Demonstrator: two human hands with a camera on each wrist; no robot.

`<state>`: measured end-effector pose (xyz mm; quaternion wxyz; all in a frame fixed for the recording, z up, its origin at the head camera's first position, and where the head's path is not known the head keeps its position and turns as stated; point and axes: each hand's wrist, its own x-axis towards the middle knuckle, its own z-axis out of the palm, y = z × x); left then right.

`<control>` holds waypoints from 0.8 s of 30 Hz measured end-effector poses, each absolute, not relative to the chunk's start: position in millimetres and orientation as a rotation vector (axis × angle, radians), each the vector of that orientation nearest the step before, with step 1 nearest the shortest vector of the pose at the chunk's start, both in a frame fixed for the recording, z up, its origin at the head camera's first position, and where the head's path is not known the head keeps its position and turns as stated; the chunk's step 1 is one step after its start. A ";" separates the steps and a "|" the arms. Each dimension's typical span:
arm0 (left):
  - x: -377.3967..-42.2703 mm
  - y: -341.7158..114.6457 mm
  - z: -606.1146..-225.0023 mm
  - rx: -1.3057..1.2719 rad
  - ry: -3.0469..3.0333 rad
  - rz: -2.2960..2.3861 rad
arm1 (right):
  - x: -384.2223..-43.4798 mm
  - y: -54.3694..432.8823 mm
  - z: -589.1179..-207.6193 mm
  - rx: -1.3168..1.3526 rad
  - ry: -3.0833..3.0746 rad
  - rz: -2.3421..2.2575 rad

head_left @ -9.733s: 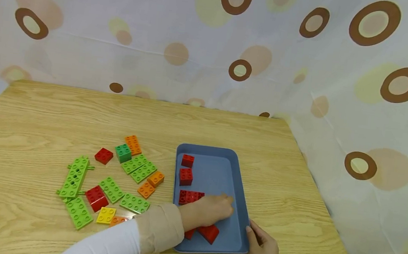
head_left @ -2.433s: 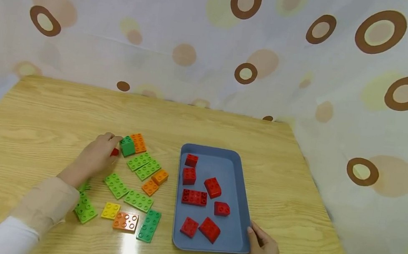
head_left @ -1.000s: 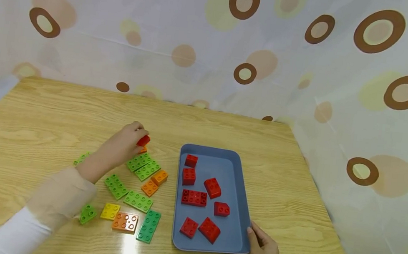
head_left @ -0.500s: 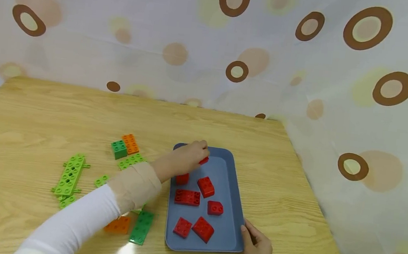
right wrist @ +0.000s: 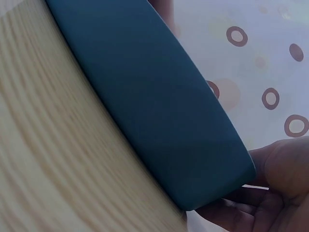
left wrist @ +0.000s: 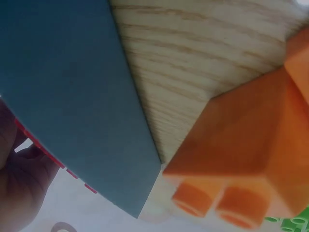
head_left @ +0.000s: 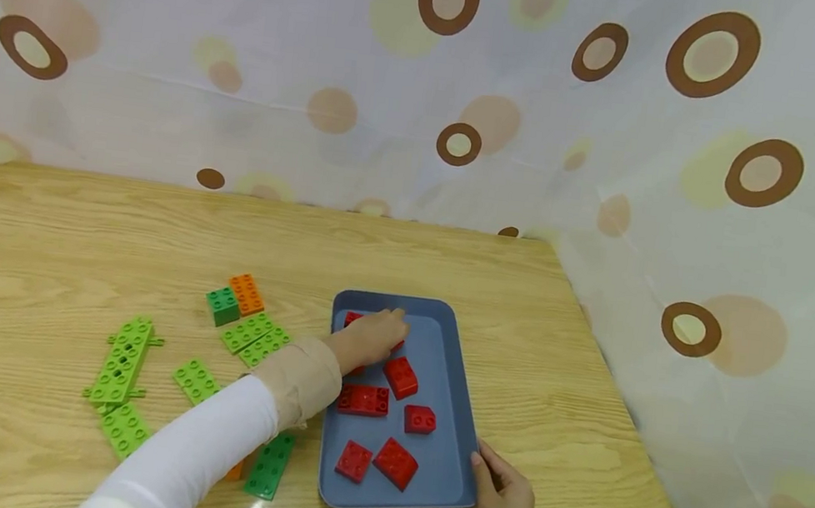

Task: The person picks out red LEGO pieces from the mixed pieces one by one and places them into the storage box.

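Observation:
My left hand (head_left: 372, 340) reaches into the far part of the blue tray (head_left: 461, 411), its fingers curled down around a red brick (head_left: 399, 345) that shows only as a small patch below the fingertips. Several other red bricks (head_left: 364, 400) lie spread over the tray floor. One small red brick (head_left: 352, 317) is partly covered by this hand. At the tray's near right corner my right hand (head_left: 506, 504) pinches the rim, thumb on top and fingers against the outside. The right wrist view shows those fingers (right wrist: 241, 208) at the tray's corner.
Left of the tray lie light green plates (head_left: 197, 381), a green brick (head_left: 223, 306), an orange brick (head_left: 247, 294) and a dark green plate (head_left: 270, 465). A light green wheel base (head_left: 121, 364) stands farther left. Orange bricks (left wrist: 231, 145) sit close beside the tray wall.
My left hand took a red brick from the table near the green brick and carried it right, into the tray. An earlier red sloped brick also left the table. The right hand stayed at the rim.

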<state>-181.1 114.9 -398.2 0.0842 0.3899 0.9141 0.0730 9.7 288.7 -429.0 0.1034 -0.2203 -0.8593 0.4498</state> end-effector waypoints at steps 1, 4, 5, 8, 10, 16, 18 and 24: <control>-180.7 114.4 -398.7 1.166 2.723 0.214 | 9.7 288.6 -429.4 -0.646 -2.540 1.322; -179.7 112.8 -398.8 1.166 2.721 0.201 | 9.4 287.8 -429.8 -0.644 -2.547 1.319; -179.6 112.3 -399.0 1.165 2.720 0.195 | 9.3 287.3 -429.9 -0.650 -2.547 1.323; -180.4 106.9 -399.2 1.143 2.731 0.187 | 4.7 285.3 -429.5 -0.634 -2.561 1.335; -181.0 103.8 -397.8 1.140 2.743 0.187 | 1.7 285.3 -429.2 -0.617 -2.570 1.333; -175.0 96.9 -373.2 1.214 2.802 0.247 | -4.1 291.0 -427.8 -0.615 -2.615 1.245; -168.7 91.8 -359.7 1.248 2.814 0.334 | -4.5 293.8 -427.7 -0.628 -2.624 1.210; -146.2 52.1 -332.8 1.295 2.916 0.706 | -3.8 304.7 -426.6 -0.674 -2.659 1.149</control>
